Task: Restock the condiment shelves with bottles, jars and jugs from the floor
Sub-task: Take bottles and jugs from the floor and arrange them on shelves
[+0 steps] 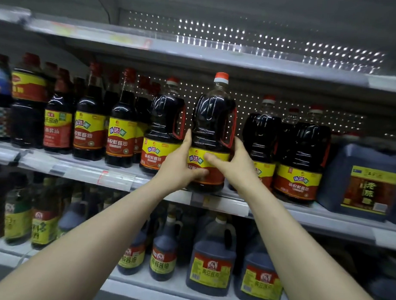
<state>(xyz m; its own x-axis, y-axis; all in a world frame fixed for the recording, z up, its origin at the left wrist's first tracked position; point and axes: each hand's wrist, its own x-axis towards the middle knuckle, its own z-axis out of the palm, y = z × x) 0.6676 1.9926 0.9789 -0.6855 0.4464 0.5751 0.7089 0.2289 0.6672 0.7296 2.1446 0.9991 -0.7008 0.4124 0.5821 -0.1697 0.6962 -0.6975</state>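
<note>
Dark soy jug point(214, 119) sat clamped between left hand point(183, 169) and right hand point(234, 166), both curled round lower body, base at shelf edge point(280, 211) below hands. I judged: push straight back, keep upright, clear flanking jugs point(164, 135).

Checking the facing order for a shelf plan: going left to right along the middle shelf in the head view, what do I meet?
Blue-labelled bottle, slim red-capped soy bottles, red-handled jug, held jug gripped by left hand and right hand, matching jugs, blue-grey canister.
</note>
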